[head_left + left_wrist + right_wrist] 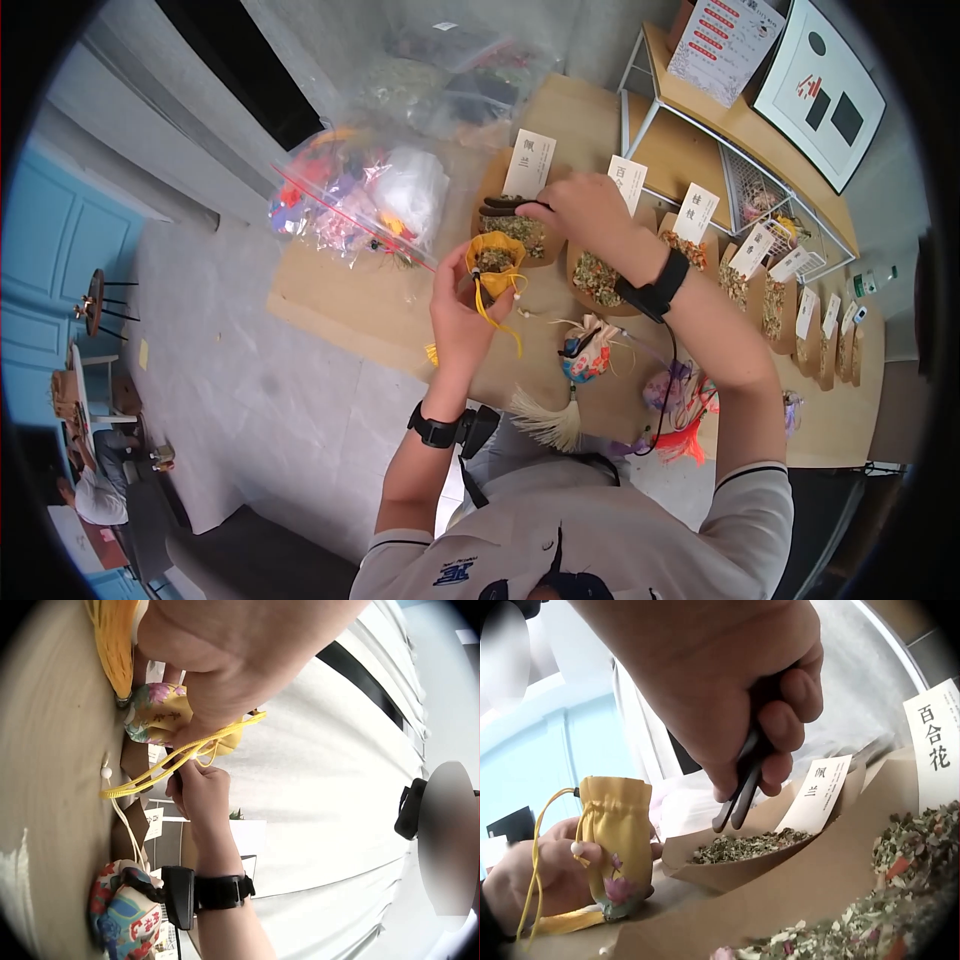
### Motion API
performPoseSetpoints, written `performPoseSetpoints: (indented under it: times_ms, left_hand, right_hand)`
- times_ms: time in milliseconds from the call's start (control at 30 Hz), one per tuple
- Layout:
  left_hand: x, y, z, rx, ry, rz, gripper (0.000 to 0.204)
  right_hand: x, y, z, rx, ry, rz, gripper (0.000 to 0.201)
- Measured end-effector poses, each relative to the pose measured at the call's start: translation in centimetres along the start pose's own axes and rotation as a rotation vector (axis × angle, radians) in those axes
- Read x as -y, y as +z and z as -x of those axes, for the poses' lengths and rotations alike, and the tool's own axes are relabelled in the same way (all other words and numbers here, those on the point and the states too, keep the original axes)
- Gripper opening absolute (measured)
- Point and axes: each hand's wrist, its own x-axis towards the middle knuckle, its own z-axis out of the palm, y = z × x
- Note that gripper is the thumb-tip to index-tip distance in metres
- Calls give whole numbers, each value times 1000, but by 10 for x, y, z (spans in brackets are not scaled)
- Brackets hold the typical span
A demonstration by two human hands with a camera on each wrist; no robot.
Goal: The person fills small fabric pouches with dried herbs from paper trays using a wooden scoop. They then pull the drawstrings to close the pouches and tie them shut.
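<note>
My left hand [458,322] grips a yellow drawstring pouch [626,836] with a pink flower print. Its mouth faces up, and dried herbs [494,261] show inside; a yellow cord hangs over its side. My right hand [597,215] holds black tongs [748,776], tips pointing down. In the right wrist view those tips hover just over a brown paper tray [705,879] of chopped green herbs [754,846], a small gap between them. Behind that tray stands a white label card [529,163]. The pouch is close in front of the tray.
More paper trays of dried herbs [598,280] with cards run along the table to the right. A patterned pouch [588,352] with a cream tassel [550,418] lies near the front edge. Clear bags [360,195] of colourful items sit left; a shelf [740,130] stands behind.
</note>
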Motion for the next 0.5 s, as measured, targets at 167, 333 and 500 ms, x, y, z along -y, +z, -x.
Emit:
performPoseSetpoints:
  times_ms: [167, 333, 500]
  left_hand:
    - [2, 0, 0, -1, 5, -12, 66]
    - [4, 0, 0, -1, 13, 1, 66]
    - [2, 0, -1, 13, 20, -7, 66]
  right_hand:
    - [2, 6, 3, 57, 16, 74, 47]
    - [-10, -11, 13, 54, -24, 8, 47]
    - [-36, -18, 10, 158, 198, -145, 53]
